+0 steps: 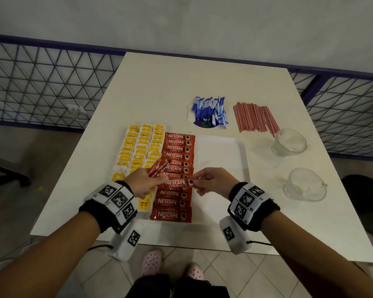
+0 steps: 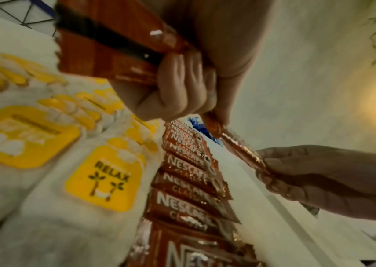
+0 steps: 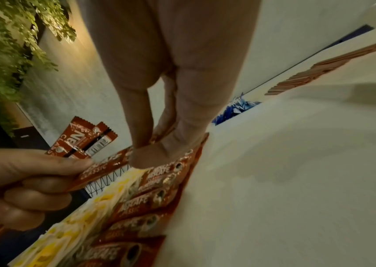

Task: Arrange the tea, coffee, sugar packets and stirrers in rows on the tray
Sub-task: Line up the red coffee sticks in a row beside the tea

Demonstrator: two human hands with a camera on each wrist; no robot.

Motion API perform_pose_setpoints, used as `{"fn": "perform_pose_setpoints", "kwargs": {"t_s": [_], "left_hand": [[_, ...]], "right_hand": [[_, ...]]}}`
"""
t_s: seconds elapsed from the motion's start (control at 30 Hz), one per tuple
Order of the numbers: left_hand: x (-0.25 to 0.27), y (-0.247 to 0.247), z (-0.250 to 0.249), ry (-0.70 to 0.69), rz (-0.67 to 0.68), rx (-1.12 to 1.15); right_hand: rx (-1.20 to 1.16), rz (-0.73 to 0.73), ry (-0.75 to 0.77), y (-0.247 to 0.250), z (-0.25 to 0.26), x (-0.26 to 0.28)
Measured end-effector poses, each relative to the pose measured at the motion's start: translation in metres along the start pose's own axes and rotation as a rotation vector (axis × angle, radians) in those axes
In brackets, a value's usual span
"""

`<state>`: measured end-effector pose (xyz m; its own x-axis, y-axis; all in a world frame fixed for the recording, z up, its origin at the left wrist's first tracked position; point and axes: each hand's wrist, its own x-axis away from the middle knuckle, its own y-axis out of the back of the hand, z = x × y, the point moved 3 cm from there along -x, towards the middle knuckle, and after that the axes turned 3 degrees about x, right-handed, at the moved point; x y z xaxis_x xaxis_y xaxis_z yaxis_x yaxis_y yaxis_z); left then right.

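Observation:
A white tray (image 1: 221, 160) holds three columns of yellow tea bags (image 1: 138, 149) and one column of red coffee packets (image 1: 177, 155). My left hand (image 1: 159, 179) grips a small bundle of coffee packets (image 1: 157, 167) and pinches the left end of one more coffee packet (image 1: 176, 183) just above the column. My right hand (image 1: 196, 182) pinches that packet's right end. The left wrist view shows the bundle (image 2: 113, 45) in my curled fingers (image 2: 182, 86). Blue sugar packets (image 1: 209, 111) and red stirrers (image 1: 254, 117) lie in piles beyond the tray.
Two clear glass cups (image 1: 289, 143) (image 1: 304, 186) stand on the white table (image 1: 159, 87) right of the tray. The tray's right half is bare. A wire mesh railing (image 1: 41, 82) runs behind the table. Feet in pink clogs (image 1: 152, 261) show below the table's near edge.

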<state>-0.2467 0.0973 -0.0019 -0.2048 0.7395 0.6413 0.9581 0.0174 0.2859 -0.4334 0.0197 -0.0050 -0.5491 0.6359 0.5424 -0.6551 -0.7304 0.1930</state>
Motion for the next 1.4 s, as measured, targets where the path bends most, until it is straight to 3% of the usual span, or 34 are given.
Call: {"fn": "perform_pose_setpoints", "kwargs": {"t_s": [0.13, 0.23, 0.63, 1.0, 1.4], "left_hand": [[-0.003, 0.0, -0.001, -0.09, -0.109, -0.312], [-0.004, 0.003, -0.001, -0.15, -0.145, -0.416], [-0.011, -0.012, 0.0, -0.167, 0.055, -0.894], [-0.017, -0.009, 0.001, -0.182, 0.056, -0.957], [-0.009, 0.0, -0.007, -0.231, 0.019, -0.825]], "right_hand": [[-0.068, -0.008, -0.079, -0.006, -0.014, -0.002], [-0.102, -0.019, -0.117, -0.01, -0.023, -0.004], [0.046, -0.136, -0.19, -0.024, -0.031, -0.008], [0.086, -0.221, -0.236, -0.028, -0.035, -0.006], [0.11, -0.227, -0.163, -0.023, -0.029, -0.002]]}}
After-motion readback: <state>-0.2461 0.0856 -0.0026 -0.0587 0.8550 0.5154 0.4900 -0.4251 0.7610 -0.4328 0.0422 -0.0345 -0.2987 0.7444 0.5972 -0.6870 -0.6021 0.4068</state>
